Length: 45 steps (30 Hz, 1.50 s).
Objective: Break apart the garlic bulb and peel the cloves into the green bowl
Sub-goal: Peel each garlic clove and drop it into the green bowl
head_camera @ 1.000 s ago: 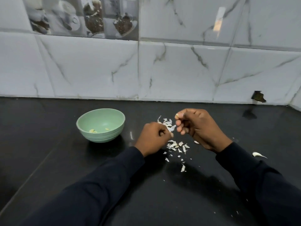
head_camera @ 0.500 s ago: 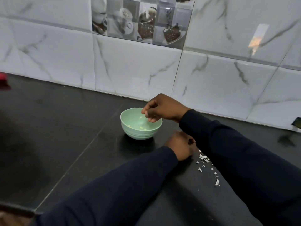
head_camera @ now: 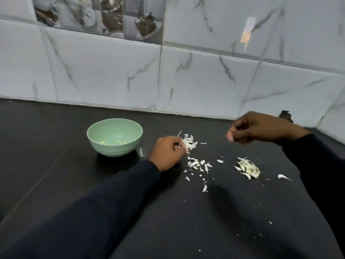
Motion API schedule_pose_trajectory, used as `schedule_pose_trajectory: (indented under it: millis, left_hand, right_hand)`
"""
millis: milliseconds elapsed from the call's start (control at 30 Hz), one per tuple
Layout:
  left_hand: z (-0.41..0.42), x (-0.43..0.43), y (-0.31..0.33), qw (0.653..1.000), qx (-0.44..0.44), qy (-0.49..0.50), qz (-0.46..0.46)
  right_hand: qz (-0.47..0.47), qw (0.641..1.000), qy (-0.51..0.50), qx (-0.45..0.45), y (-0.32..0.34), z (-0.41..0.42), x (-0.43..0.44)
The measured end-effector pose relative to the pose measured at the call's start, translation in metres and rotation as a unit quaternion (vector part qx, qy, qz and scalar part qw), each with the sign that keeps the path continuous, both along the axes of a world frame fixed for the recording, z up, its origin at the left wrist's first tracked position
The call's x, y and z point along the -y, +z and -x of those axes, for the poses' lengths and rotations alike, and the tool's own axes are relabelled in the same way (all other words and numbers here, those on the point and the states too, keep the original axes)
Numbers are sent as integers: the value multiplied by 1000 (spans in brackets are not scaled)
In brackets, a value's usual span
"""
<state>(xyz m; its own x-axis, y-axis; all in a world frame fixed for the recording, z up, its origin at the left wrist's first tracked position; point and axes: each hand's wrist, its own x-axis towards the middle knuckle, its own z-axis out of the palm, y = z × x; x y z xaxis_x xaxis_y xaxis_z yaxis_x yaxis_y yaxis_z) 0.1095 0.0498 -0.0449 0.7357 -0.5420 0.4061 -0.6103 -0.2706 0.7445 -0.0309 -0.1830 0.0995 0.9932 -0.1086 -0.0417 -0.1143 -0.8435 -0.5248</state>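
Note:
The green bowl (head_camera: pixel 130 128) stands on the black counter at the left, with a few peeled cloves (head_camera: pixel 103 142) in its bottom. My left hand (head_camera: pixel 167 153) rests as a fist just right of the bowl and pinches a small pale garlic piece (head_camera: pixel 179 146). My right hand (head_camera: pixel 255 129) hovers blurred above the counter at the right, fingers loosely bent, and nothing shows in it. The rest of the garlic bulb (head_camera: pixel 248 167) lies on the counter below that hand. White peel scraps (head_camera: pixel 197 163) are scattered between the two hands.
A marble-tiled wall (head_camera: pixel 196 81) runs along the back of the counter and turns a corner at the far right. A single loose peel (head_camera: pixel 282 177) lies right of the bulb. Dark bare counter (head_camera: pixel 46 146) stretches left of the bowl.
My right hand has come away from over the bowl and swung right, above the bulb. The left fist stays beside the peel pile. The view has shifted right.

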Motion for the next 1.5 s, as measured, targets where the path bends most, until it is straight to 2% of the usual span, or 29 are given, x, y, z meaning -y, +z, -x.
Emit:
schedule_pose_trajectory:
  millis: [167,400,667,733,800,867,900,1033,1200,1333,1500]
  left_hand:
    - [5,7,-2,1000,3,-12,-10]
    - [6,7,-2,1000,20,-14,-11]
    - [12,9,-1,999,20,-24,8]
    - [15,9,3,999,17,-28,31]
    - [21,10,8,995,-36,-60,76]
    - [30,12,12,976,-125,-114,136]
    - [33,13,12,965,-158,-135,160]
    - [31,9,14,947,-180,-138,229]
    - [24,6,13,963,-134,-73,223]
    - [21,8,13,993,-4,-11,118]
    - [25,9,20,993,101,33,44]
  right_hand:
    - [83,993,-46,-72,-47,28,34]
    - [149,985,-73,-55,-78,24,31]
    - [158,983,-82,-31,-86,19,30]
    - [85,993,-72,35,-87,17,24]
    - [-105,988,-37,107,-86,13,8]
    - [-288,946,4,148,-86,3,-13]
    - [-345,925,20,156,-88,-4,-24]
    - [-436,881,42,181,-96,-27,-54]
    - [-403,888,14,219,-102,-33,-63]
    - [-337,911,-18,237,-106,-32,-67]
    - [-218,948,-18,234,-107,-29,-66]
